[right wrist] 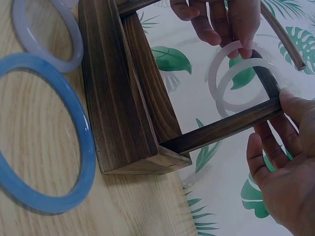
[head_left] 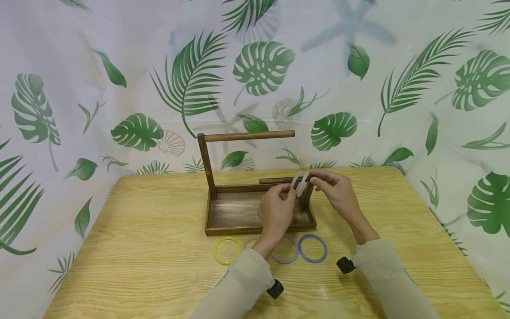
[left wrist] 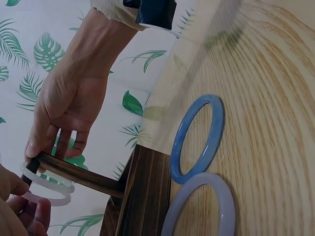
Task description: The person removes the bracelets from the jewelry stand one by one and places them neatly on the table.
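Note:
A dark wooden bangle stand (head_left: 233,231) has a tray base, a tall bar (head_left: 249,136) and a lower bar (head_left: 272,180). Two whitish bangles hang round the lower bar near its post. My left hand (head_left: 276,209) pinches the nearer-left bangle (right wrist: 212,73) at its edge between thumb and fingers. Beside it, the second bangle (head_left: 303,184) hangs close to the post. My right hand (head_left: 338,191) grips the top of that short post (right wrist: 221,125), thumb on the corner and fingers behind. Part of the tray is hidden behind my left hand.
In front of the stand, a yellow bangle (head_left: 215,251), a pale bangle partly covered by my left wrist, a lilac bangle (left wrist: 227,211) and a blue bangle (head_left: 326,249) lie in a row on the wooden table (head_left: 151,248). A leaf-print cloth (head_left: 159,66) hangs behind.

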A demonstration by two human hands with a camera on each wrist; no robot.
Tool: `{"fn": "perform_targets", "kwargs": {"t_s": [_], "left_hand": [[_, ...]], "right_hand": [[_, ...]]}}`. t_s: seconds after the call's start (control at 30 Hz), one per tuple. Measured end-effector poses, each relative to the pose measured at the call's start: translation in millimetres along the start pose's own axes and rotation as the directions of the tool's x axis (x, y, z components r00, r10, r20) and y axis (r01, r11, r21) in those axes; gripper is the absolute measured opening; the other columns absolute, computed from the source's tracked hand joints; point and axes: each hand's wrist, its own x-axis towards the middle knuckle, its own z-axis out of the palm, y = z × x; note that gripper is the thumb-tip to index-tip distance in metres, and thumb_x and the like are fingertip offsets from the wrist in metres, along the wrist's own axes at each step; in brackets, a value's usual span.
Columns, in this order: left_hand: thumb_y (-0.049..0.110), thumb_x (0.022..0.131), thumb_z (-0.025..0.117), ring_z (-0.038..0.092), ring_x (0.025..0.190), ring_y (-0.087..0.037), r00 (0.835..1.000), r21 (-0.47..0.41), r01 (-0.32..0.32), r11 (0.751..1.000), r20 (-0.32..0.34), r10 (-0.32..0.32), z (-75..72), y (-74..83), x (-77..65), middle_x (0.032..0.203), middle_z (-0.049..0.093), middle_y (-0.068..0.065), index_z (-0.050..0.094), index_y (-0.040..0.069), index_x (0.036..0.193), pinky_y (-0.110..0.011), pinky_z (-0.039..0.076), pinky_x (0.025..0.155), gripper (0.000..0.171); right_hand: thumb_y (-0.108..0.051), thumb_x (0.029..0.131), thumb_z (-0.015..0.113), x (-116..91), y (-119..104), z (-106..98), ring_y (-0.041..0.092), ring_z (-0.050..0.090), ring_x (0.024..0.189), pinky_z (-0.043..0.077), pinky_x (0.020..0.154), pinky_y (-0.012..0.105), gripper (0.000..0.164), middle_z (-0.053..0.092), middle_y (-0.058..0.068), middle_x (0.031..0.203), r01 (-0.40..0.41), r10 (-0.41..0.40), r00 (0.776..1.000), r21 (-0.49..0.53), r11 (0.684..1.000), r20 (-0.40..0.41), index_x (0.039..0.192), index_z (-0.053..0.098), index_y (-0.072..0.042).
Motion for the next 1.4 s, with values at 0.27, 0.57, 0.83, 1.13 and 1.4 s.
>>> {"fn": "perform_targets", "kwargs": {"t_s": [0.27,0.57,0.83,1.13,1.4], "left_hand": [[0.025,0.096,0.072,0.065,0.070,-0.003,1.000,-0.002,0.018,1.000,0.009,-0.018,-2.1,-3.4,0.8,0.095,0.075,0.008,0.082,0.019,0.107,-0.028,0.049,0.055,0.016],[0.024,0.096,0.073,0.065,0.069,-0.002,1.000,0.010,0.018,1.000,-0.004,-0.018,-7.4,-7.6,2.1,0.096,0.076,0.009,0.082,0.018,0.107,-0.028,0.049,0.055,0.015],[0.024,0.096,0.072,0.066,0.071,-0.004,1.000,-0.006,0.014,1.000,-0.006,-0.015,-14.4,-12.3,2.8,0.100,0.076,0.006,0.081,0.017,0.107,-0.028,0.050,0.057,0.016],[0.024,0.096,0.074,0.061,0.064,-0.002,0.999,-0.001,0.013,1.000,-0.030,-0.013,-21.1,-15.0,2.1,0.098,0.076,0.007,0.082,0.018,0.106,-0.027,0.046,0.053,0.014],[0.024,0.096,0.074,0.065,0.067,-0.003,0.999,-0.008,0.014,1.000,-0.032,-0.014,-26.7,-16.1,2.0,0.099,0.077,0.007,0.082,0.018,0.107,-0.028,0.048,0.054,0.015]], "right_hand": [[-0.015,0.103,0.067,0.3,-1.4,0.7,0.020,0.068,0.092,0.055,0.077,0.022,0.032,0.074,-0.013,0.108,-0.003,0.003,1.000,-0.001,1.000,0.000,0.129,0.070,0.003],[-0.016,0.103,0.067,1.5,-3.0,0.8,0.013,0.066,0.090,0.055,0.078,0.023,0.032,0.074,-0.012,0.108,-0.002,0.002,1.000,0.012,1.000,-0.009,0.128,0.070,0.004],[-0.015,0.102,0.068,1.6,-1.1,0.5,0.012,0.066,0.090,0.054,0.076,0.021,0.033,0.074,-0.012,0.109,-0.002,0.002,1.000,0.000,1.000,-0.008,0.130,0.069,0.004],[-0.015,0.103,0.067,0.7,-1.3,0.0,0.009,0.065,0.088,0.055,0.076,0.021,0.032,0.074,-0.010,0.111,0.018,-0.018,1.000,-0.028,0.999,0.002,0.130,0.070,0.002],[-0.018,0.103,0.067,0.3,0.0,0.3,0.015,0.066,0.090,0.055,0.076,0.022,0.033,0.074,-0.011,0.111,0.013,-0.013,1.000,-0.028,1.000,0.004,0.129,0.070,0.002]]}}
